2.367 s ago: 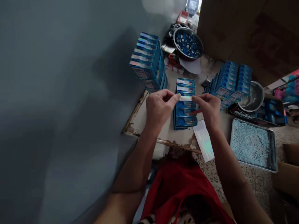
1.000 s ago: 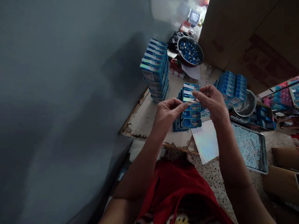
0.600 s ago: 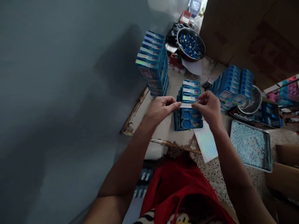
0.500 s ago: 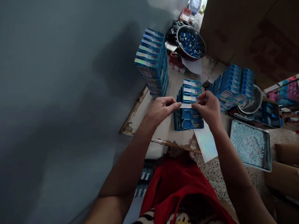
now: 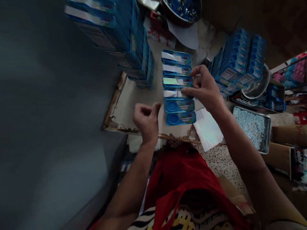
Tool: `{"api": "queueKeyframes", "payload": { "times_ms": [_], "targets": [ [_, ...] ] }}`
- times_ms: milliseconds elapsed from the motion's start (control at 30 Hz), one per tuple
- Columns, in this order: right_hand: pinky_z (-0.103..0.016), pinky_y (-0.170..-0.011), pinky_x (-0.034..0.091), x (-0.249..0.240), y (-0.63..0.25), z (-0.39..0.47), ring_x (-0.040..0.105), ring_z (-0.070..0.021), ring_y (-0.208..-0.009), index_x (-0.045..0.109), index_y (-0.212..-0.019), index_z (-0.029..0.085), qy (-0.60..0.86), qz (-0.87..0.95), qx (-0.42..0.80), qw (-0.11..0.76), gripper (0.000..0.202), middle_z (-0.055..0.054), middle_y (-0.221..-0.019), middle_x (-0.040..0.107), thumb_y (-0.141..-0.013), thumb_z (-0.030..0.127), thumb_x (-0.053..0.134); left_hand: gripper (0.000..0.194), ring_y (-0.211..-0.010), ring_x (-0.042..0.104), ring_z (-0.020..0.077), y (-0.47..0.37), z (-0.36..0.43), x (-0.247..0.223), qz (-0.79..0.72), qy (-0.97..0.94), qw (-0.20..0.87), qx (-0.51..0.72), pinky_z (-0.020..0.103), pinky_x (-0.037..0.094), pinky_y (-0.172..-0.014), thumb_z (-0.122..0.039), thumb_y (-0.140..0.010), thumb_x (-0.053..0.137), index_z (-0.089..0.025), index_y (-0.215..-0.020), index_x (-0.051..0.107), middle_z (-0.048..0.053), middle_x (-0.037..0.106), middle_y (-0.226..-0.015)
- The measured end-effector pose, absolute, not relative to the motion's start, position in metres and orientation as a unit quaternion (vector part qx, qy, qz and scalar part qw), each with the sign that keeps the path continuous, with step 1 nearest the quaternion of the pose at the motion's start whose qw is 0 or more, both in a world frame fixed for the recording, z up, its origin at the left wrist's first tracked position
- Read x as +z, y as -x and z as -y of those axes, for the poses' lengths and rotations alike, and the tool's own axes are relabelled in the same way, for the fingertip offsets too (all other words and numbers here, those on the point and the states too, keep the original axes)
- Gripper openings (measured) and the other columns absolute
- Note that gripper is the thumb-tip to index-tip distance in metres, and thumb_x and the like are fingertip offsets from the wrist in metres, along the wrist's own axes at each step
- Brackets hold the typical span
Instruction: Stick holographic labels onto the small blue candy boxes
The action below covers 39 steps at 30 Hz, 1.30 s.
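Observation:
A row of blue flat packs lies on the table, each printed with lettering and a round blue spot at its left. The far packs carry a shiny whitish sticker strip across them; the two nearest show none. My right hand is over the right side of the row, thumb tip touching the end of the strip on the fourth pack, fingers curled and apart from the thumb. Left of the row, my left hand hovers with loosely curled fingers and raised thumb, nothing visible in it. A shiny sticker sheet overhangs the table's front edge.
Tall stacks of blue packs stand at the left by the wall; more stacks are at the right. A metal bowl of blue pieces sits at the back. Beyond the table's right is a tray of pale blue bits.
The strip both hands held taut between them now lies on the fourth pack. My left hand has let go and drawn away left and toward me. The camera view has shifted nearer the table.

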State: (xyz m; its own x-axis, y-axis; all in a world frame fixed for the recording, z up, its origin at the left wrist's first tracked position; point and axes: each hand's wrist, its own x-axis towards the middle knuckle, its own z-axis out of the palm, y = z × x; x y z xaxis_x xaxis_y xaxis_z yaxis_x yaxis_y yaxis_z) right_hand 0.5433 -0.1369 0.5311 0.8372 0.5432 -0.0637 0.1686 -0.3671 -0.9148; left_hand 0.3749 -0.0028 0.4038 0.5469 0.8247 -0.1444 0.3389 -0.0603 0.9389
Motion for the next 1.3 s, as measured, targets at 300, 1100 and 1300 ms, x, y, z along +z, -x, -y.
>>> {"api": "queueKeyframes", "payload": {
  "times_ms": [300,1100,1300],
  "targets": [
    [-0.026,-0.066,0.049,0.39,-0.554,0.311,0.056,-0.0131,-0.068,0.072,-0.107,0.02,0.836,0.136,0.159,0.508,0.019,0.003,-0.077,0.062,-0.093,0.033,0.072,0.03,-0.116,0.067,0.0318,-0.381,0.185,0.276,-0.163,-0.866,0.471,-0.043,0.043,0.051,-0.103,-0.026,-0.092,0.072,-0.02,-0.122,0.068,0.015,0.074,-0.119],
    [-0.049,-0.109,0.043,0.194,-0.564,0.338,0.05,-0.0346,-0.134,0.061,-0.154,0.019,0.899,0.399,0.141,0.112,0.047,-0.015,-0.157,0.061,-0.11,0.022,0.044,0.016,-0.081,0.073,0.0206,-0.537,0.151,0.17,-0.304,-0.765,0.526,-0.215,0.027,0.051,-0.075,-0.024,-0.083,0.076,-0.015,-0.093,0.085,0.006,0.082,-0.088],
    [-0.047,-0.111,0.04,0.207,-0.528,0.37,0.052,-0.0315,-0.137,0.068,-0.144,0.017,0.893,0.399,0.147,0.147,0.042,-0.013,-0.152,0.066,-0.109,0.018,0.046,0.018,-0.071,0.067,0.0177,-0.531,0.152,0.171,-0.297,-0.754,0.536,-0.235,0.025,0.045,-0.065,-0.028,-0.082,0.075,-0.015,-0.09,0.085,0.002,0.078,-0.078]
  ]
}}
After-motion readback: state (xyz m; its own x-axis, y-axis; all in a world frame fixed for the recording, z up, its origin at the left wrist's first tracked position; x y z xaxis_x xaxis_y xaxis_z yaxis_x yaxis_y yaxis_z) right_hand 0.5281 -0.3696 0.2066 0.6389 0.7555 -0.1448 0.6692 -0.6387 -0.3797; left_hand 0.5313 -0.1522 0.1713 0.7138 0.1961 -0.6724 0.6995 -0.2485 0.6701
